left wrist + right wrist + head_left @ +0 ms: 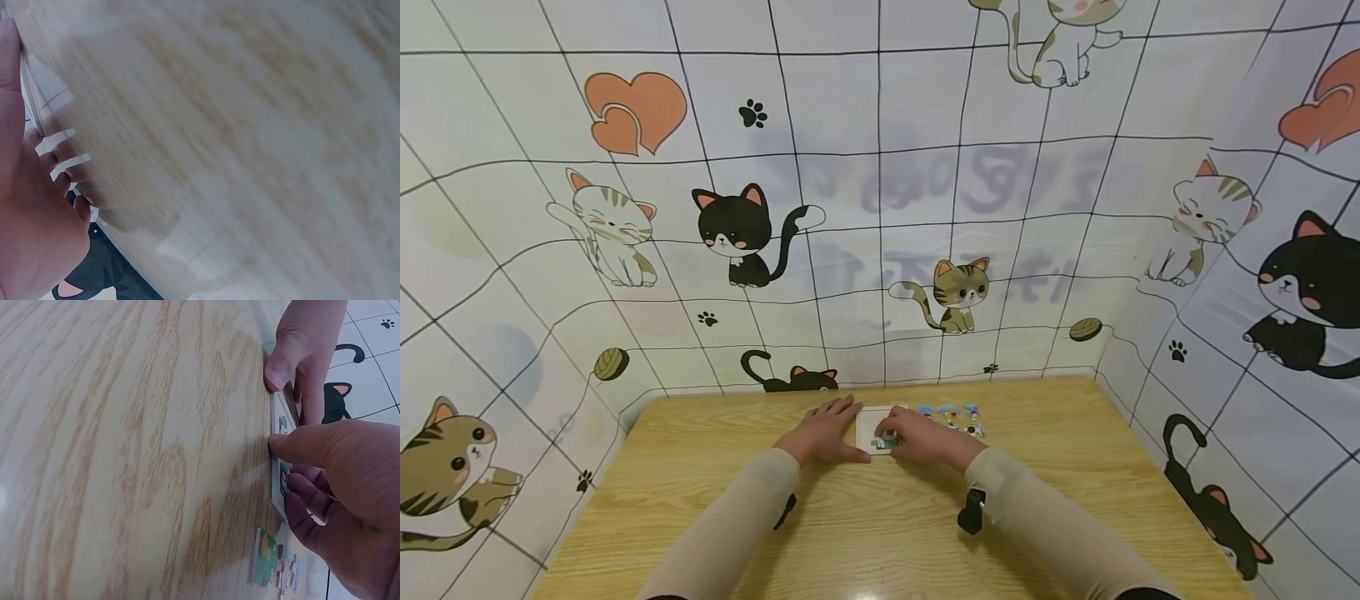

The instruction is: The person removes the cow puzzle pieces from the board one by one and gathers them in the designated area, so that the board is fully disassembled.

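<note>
A pale, flat puzzle board point(867, 419) lies on the table between both hands in the head view. Extended and spread, the fingers of my left hand point(829, 433) rest along its left side, with the thumb at the near corner. My right hand point(925, 437) bends over the board's right part. Its thumb and curled fingertips are at a green-and-white puzzle piece point(880, 444) on the board, partly covered by them. In the right wrist view, the thumb of the right hand point(356, 487) touches the board's near edge. The left wrist view shows the left hand point(37, 237) only at its edge.
Several colourful loose puzzle pieces point(950, 414) lie just right of the board, partly behind the right hand. A green piece point(264, 557) is nearest in the right wrist view. The wooden table point(865, 533) meets a cat-printed wall covering point(850, 192) at its back and sides.
</note>
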A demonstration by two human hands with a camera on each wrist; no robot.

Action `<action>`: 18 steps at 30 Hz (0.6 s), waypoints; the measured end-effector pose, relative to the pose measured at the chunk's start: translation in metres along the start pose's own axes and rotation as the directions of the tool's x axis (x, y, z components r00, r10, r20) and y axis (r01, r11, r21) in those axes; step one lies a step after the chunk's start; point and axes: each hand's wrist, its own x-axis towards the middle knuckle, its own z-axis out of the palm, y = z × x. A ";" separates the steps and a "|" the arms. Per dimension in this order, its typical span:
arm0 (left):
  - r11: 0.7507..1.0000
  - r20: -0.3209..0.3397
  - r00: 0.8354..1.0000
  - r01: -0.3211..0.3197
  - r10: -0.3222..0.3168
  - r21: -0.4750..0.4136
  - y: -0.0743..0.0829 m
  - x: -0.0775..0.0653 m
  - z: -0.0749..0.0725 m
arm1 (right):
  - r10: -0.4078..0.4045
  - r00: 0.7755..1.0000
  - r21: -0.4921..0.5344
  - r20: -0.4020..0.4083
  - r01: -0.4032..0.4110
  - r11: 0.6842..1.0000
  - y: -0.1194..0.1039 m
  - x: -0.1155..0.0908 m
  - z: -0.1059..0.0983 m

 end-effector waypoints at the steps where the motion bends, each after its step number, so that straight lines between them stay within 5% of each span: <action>1: 1.000 0.000 1.000 -0.001 0.001 -0.001 0.000 0.000 0.000 | 0.000 1.000 0.007 -0.001 0.000 1.000 0.000 0.000 0.000; 18: 1.000 -0.004 1.000 -0.004 0.004 0.009 -0.002 0.001 0.003 | 0.032 0.999 0.061 -0.026 -0.030 0.998 -0.001 0.000 0.000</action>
